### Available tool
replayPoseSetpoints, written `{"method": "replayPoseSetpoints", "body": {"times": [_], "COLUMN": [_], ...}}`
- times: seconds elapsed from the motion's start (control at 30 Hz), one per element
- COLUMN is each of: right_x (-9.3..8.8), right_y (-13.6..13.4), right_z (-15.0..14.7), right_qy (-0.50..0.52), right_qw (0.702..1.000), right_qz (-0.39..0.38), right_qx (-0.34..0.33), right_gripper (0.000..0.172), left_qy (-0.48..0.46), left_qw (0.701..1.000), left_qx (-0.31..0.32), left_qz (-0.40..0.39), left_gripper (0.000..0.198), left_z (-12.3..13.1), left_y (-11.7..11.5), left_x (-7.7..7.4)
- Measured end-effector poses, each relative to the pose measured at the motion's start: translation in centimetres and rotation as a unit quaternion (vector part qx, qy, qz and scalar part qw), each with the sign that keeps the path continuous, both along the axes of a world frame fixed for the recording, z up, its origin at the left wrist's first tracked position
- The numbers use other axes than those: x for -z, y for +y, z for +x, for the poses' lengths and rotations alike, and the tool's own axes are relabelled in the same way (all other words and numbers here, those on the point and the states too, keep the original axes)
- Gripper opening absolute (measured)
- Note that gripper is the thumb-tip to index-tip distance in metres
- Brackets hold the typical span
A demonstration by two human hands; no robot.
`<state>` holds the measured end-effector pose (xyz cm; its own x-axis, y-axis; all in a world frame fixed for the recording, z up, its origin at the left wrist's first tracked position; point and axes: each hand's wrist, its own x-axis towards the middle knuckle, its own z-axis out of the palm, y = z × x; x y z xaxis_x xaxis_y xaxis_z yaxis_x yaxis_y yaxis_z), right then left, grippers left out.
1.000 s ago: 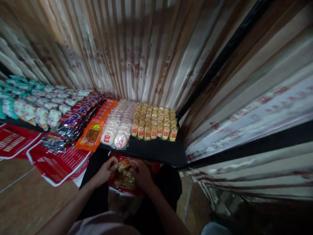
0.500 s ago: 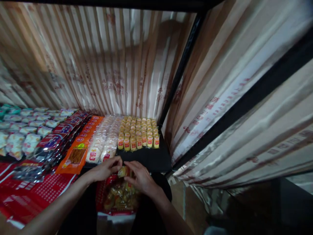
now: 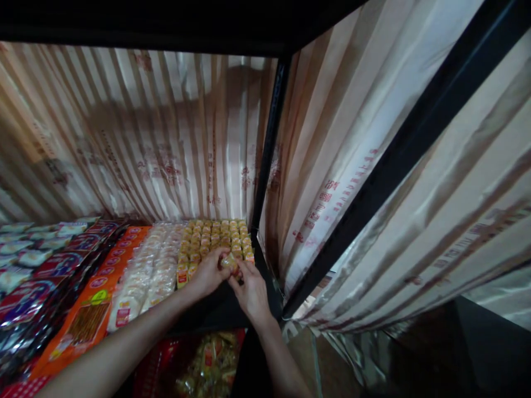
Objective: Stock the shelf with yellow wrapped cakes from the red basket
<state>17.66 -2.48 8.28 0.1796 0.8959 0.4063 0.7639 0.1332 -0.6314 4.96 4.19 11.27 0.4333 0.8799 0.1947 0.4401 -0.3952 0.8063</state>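
- Above the front edge of the black shelf [image 3: 215, 309], before the rows of yellow packs [image 3: 199, 243], a single yellow snack pack [image 3: 228, 261] is held between the two hands.
- Grip state: the left hand [image 3: 209, 273] has thumb and fingers closed lightly on one side of the pack; the right hand [image 3: 252, 288] pinches the other side. Both sets of fingertips are nearly together, with only the pack between them. Neither palm appears to bear on it.
- Handling: use fingertip pressure only. The filling will probably crush under a hard squeeze, and the film may slip if the pinch is too loose.
- Alignment: turn the pack while both hands support it, so that its label matches the red labels visible on the front packs. Its present facing cannot be told.
- Clearance: approach from the front. A knuckle striking the rows could tip packs that appear to stand close together.
- Left forearm [image 3: 141, 329]: it passes in front of the white round packs [image 3: 143, 271] and the orange bag [image 3: 89, 320]; hold it high enough not to drag them.
- Appearance: the pack is small, rounded and yellow-gold, in shiny clear film, with a trace of red near the right fingertips. Printing is too blurred to read.
- Related stock: similar loose packs [image 3: 211, 359] lie jumbled in the red basket [image 3: 153, 362] below the shelf edge, some with red labels showing.
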Motion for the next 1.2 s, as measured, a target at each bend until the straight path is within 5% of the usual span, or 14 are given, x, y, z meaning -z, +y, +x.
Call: {"method": "replayPoseSetpoints", "body": {"times": [0.23, 0.4, 0.73, 1.2], "right_x": [0.1, 1.8, 6.2, 5.8], "right_y": [5.5, 8.3, 9.3, 14.4], "right_z": [3.6, 5.0, 5.3, 8.2], "right_qy": [0.018, 0.108, 0.151, 0.153], "right_qw": [0.991, 0.972, 0.972, 0.969], "right_qz": [0.066, 0.086, 0.042, 0.04], "right_qx": [0.118, 0.188, 0.175, 0.191], "right_gripper": [0.036, 0.046, 0.052, 0.051], "left_qy": [0.047, 0.057, 0.087, 0.131], "left_qw": [0.998, 0.992, 0.985, 0.975], "left_qx": [0.03, 0.054, 0.051, 0.108], "left_qz": [0.04, 0.099, 0.137, 0.146], "left_gripper": [0.035, 0.035, 0.039, 0.035], "left_z": [5.7, 9.1, 13.4, 16.2], "left_y": [6.2, 10.5, 16.4, 19.0], "left_x": [-2.8, -3.1, -0.5, 2.7]}}
